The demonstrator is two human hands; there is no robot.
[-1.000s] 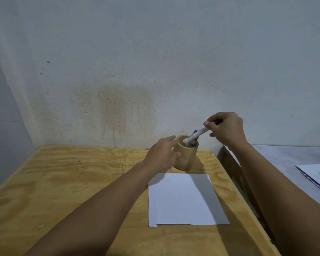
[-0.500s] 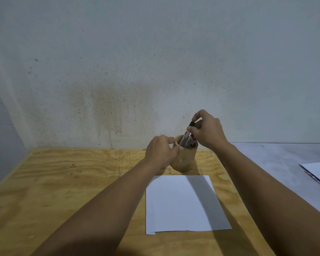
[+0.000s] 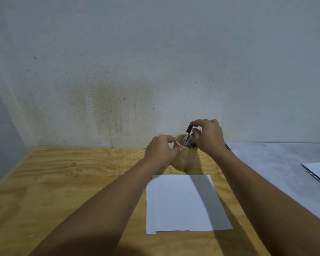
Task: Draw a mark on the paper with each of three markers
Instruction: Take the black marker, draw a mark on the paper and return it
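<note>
Black marker [image 3: 187, 134] now upright in cup [image 3: 183, 159]; right hand [image 3: 208, 138] pinches it; left hand [image 3: 160, 151] grips cup

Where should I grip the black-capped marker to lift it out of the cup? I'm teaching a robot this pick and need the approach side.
Grip the black-capped marker at its cap end, coming from above. It stands nearly upright in the wooden cup, only its top clear of the rim, other markers crowding its right. The right hand already reaches it there; the left hand steadies the cup.
</note>
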